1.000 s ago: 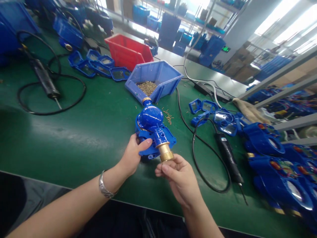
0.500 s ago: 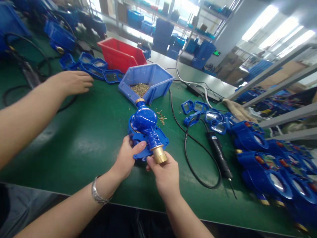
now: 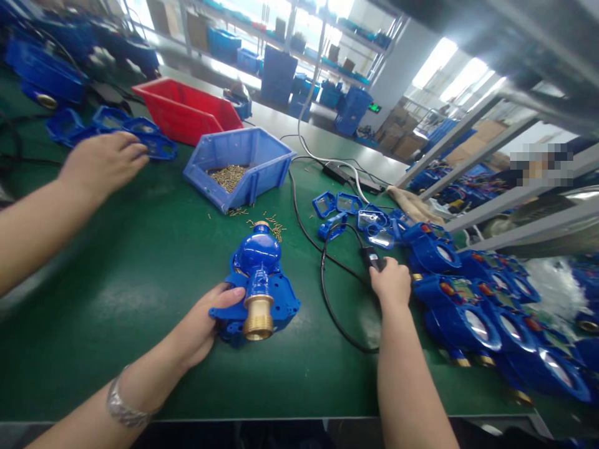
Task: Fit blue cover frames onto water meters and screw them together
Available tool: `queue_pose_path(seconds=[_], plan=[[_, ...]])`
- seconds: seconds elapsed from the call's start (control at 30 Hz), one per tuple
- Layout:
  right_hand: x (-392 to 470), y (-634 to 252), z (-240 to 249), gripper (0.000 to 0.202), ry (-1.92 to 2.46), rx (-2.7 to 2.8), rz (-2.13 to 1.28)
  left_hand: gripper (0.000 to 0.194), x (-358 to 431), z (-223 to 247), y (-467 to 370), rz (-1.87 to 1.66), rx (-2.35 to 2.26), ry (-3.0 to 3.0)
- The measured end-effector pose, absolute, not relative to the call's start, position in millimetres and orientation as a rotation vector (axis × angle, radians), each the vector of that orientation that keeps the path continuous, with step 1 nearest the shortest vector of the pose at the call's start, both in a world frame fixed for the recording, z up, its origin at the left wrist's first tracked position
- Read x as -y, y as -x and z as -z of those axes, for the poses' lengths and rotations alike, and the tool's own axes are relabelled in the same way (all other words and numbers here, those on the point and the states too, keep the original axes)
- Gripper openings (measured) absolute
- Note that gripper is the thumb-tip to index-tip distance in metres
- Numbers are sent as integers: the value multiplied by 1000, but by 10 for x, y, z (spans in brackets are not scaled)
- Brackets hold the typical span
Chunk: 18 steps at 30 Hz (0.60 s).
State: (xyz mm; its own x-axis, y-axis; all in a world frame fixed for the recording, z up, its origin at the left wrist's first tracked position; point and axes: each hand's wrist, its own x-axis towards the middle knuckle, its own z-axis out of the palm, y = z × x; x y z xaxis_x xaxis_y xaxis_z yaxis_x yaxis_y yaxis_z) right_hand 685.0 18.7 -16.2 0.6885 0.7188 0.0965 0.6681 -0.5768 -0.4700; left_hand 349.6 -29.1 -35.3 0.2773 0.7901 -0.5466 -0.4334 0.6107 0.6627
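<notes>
The left hand [image 3: 201, 321] should steady the blue meter [image 3: 259, 255] it grips, while the right hand [image 3: 392, 284] clasps the black screwdriver [image 3: 373, 257] firmly.

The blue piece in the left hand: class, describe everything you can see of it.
The blue piece has a glossy, rounded, metal-looking body. A wide, threaded, brass-coloured end points toward the wearer; a smaller brass-coloured end points away. Beneath is a flatter blue housing with small holes. The left hand holds its left side, thumb on top. It is above the green table; whether they touch is hidden.
</notes>
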Motion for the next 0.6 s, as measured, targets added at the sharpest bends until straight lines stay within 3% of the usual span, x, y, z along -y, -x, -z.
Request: queue_pose_path(seconds=[0.17,0.3,0.47,0.53,0.6], plan=[[-197,-6982,260,34,2576,1040,-204,40,283,287,-3564,-727,-985,-455],[-67,-7022,95,31,2414,1075,-187,39,248,315,-3539,-696,-929,-498],[181,-6818,-473,31,1705,948,-38,41,244,345,-3528,-685,-894,-538],[252,-6603,-722,25,1168,881,-147,45,239,332,-3538,-666,-883,-552],[280,-6354,-910,24,974,837,-355,49,230,318,-3550,-651,-889,-562]])
